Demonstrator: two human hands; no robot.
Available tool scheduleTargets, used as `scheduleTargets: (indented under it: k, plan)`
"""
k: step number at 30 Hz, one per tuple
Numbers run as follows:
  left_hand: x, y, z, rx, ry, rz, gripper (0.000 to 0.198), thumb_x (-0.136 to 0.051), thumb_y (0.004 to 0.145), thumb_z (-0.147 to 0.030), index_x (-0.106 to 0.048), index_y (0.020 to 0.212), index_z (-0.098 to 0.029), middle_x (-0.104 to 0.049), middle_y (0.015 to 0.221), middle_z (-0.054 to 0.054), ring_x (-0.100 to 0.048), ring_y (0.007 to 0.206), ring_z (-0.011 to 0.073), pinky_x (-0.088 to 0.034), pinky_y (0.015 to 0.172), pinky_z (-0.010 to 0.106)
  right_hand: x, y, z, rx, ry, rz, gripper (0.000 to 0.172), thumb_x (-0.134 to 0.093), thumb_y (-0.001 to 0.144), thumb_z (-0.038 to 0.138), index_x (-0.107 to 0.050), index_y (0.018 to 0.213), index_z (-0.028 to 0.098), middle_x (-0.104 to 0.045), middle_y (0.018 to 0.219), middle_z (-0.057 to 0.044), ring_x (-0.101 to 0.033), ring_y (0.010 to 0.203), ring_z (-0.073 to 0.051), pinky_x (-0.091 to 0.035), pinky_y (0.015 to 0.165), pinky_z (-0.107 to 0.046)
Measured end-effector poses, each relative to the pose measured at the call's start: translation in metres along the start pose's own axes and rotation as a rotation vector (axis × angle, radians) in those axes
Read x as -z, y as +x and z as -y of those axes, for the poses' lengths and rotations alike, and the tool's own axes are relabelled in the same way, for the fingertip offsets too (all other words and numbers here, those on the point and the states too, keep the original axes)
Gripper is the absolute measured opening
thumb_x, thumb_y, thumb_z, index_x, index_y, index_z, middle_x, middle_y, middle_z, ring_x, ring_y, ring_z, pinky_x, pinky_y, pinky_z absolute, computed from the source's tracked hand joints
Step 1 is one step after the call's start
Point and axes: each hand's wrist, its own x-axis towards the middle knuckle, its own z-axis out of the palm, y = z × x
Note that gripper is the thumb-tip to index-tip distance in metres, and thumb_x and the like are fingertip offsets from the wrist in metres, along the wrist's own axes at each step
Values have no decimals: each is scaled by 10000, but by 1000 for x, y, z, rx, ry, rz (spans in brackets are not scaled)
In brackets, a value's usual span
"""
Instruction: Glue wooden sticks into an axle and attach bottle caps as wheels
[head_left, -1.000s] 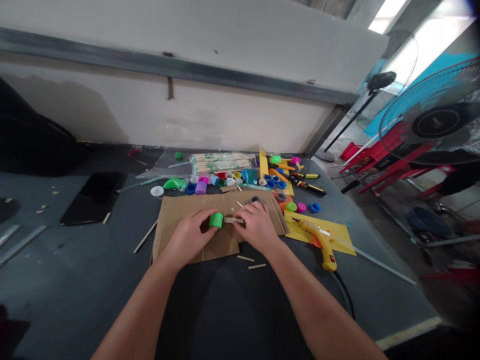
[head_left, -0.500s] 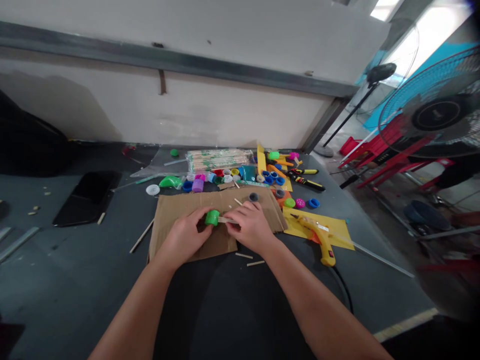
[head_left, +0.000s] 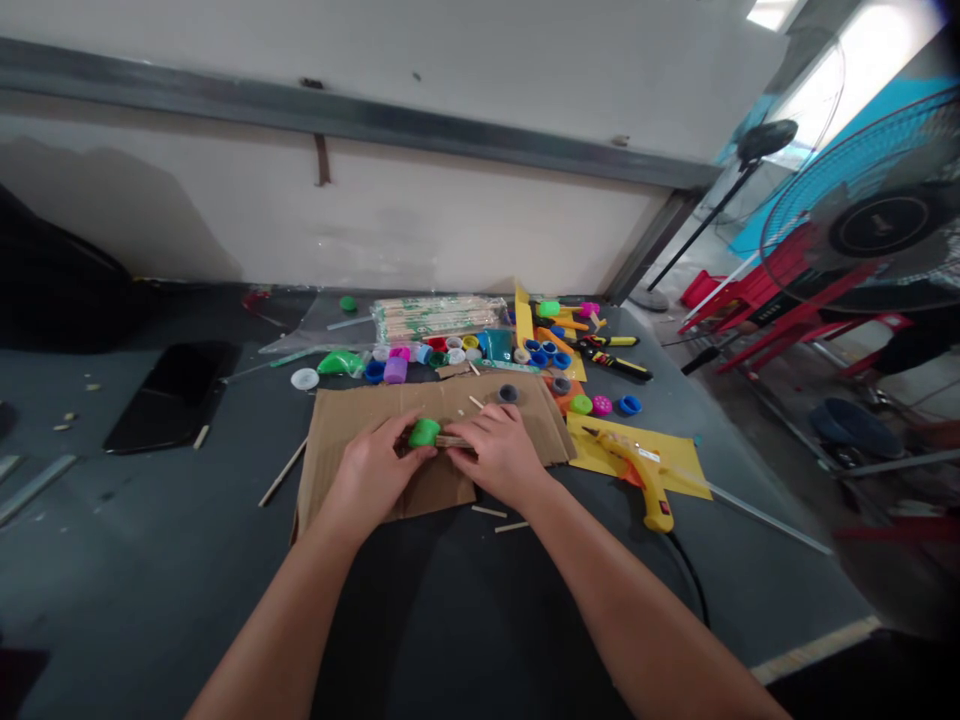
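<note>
My left hand (head_left: 380,468) pinches a bright green plastic cap (head_left: 424,433) between thumb and fingers. From the right, my right hand (head_left: 501,452) grips a short piece of wooden stick (head_left: 450,441), whose left end meets or nearly meets the cap; whether they are joined I cannot tell. Both hands are over a sheet of brown cardboard (head_left: 337,415). Past the right hand, a dark grey cap (head_left: 508,394) rests on the cardboard. Two cut stick pieces (head_left: 489,511) lie on the table just below the cardboard's edge.
A yellow glue gun (head_left: 646,480) lies on yellow card (head_left: 690,465) at the right, its cord trailing forward. Coloured bottle caps (head_left: 396,370), bagged wooden sticks (head_left: 439,318) and yellow-black pliers (head_left: 611,360) line the back. A black phone (head_left: 169,397) lies left; a fan (head_left: 874,225) stands right.
The green cap has tilted slightly in my left fingers. The stick in my right hand has turned a little; both hands stay in nearly the same place.
</note>
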Motion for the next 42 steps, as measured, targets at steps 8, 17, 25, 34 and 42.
scheduleTargets:
  k: [8, 17, 25, 34, 42]
  plan:
    - [-3, 0, 1, -19, -7, 51, 370, -686, 742, -332, -606, 1095, -254, -685, 1035, 28, -645, 919, 222, -499, 786, 346, 3, -2, -9, -79, -39, -20, 136, -569, 891, 264, -685, 949, 226, -718, 935, -34, -528, 947, -222, -295, 841, -372]
    - [-1, 0, 2, -84, 2, 124, 393, -680, 755, -281, -569, 1131, -298, -664, 1074, 0, -614, 978, 232, -472, 834, 362, 4, -3, -12, -160, -51, -4, 175, -586, 879, 272, -711, 997, 239, -700, 985, -49, -508, 989, -240, -328, 833, -384]
    - [-3, 4, -5, -152, 45, 107, 367, -687, 745, -278, -588, 1097, -248, -644, 1080, 37, -594, 1004, 243, -463, 890, 378, 6, -3, -8, -180, -39, -4, 295, -575, 893, 377, -673, 1125, 223, -690, 1031, -79, -507, 1011, -257, -353, 860, -402]
    - [-17, 3, -5, -243, 58, -26, 429, -629, 761, -522, -631, 1082, -237, -611, 971, 51, -612, 838, 222, -496, 813, 347, 116, -22, -5, -403, 5, -190, 165, -574, 871, 275, -704, 942, 203, -716, 867, -39, -606, 855, -202, -425, 789, -329]
    - [-24, -6, -25, -200, -76, -106, 456, -597, 777, -581, -634, 1057, -222, -570, 980, 58, -610, 882, 225, -544, 788, 363, 132, -133, -54, -1057, -266, 97, 266, -499, 889, 420, -618, 930, 186, -710, 894, -82, -657, 840, -248, -378, 631, -304]
